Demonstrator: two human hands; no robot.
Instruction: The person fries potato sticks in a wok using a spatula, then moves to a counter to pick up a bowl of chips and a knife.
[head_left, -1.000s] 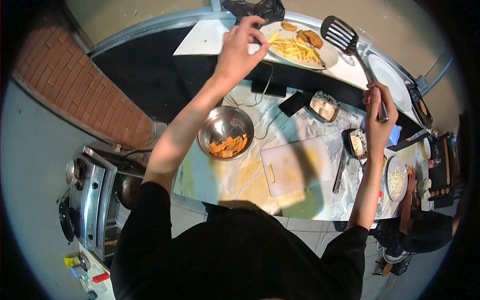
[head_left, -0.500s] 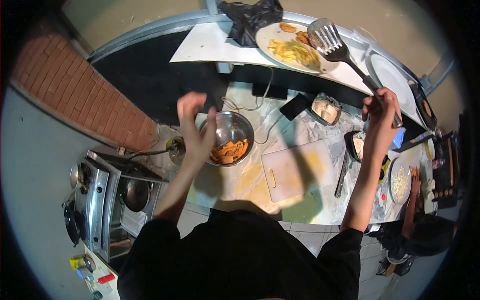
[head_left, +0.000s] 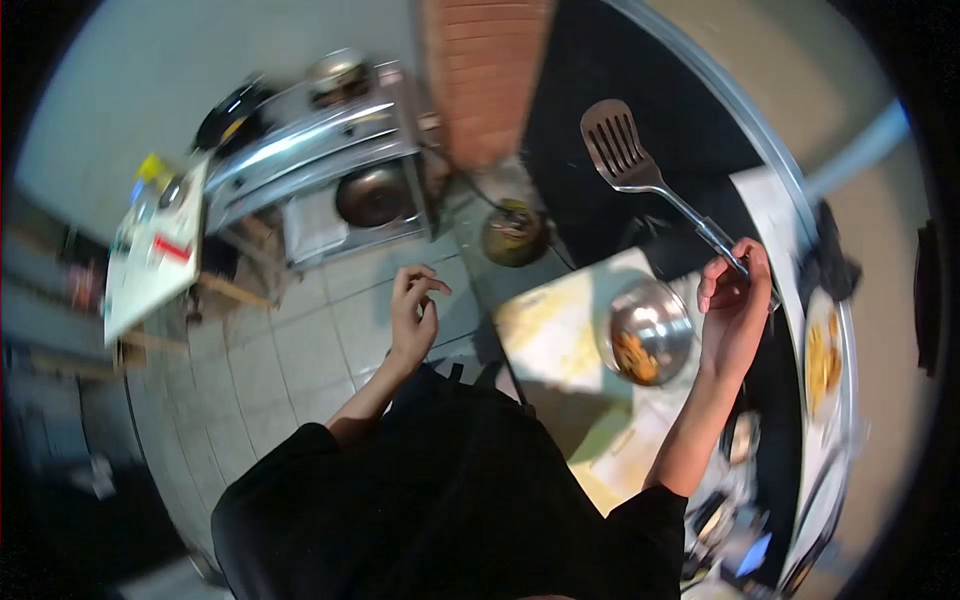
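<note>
My right hand [head_left: 735, 285] grips the handle of a slotted metal spatula [head_left: 617, 148], whose head is raised toward the upper left. Below and left of that hand, a steel bowl [head_left: 672, 308] with orange pieces [head_left: 634, 357] in it rests on the marble-patterned counter [head_left: 545, 320]. My left hand [head_left: 413, 312] is in the air over the tiled floor, fingers loosely curled but apart, holding nothing. Part of the white cutting board [head_left: 625, 450] lies in shadow near the bowl.
At the upper left is a metal stove [head_left: 300, 145] with a pot [head_left: 338, 72] and a black pan [head_left: 232, 118]. A white side table [head_left: 150, 270] carries a red bottle [head_left: 171, 248]. A plate of fries [head_left: 820, 360] sits on the right-hand shelf [head_left: 768, 215].
The view has turned left toward the stove, so the counter and bowl now appear at the right. The spatula stays in my right hand. My left hand has moved off the bowl, over the floor.
</note>
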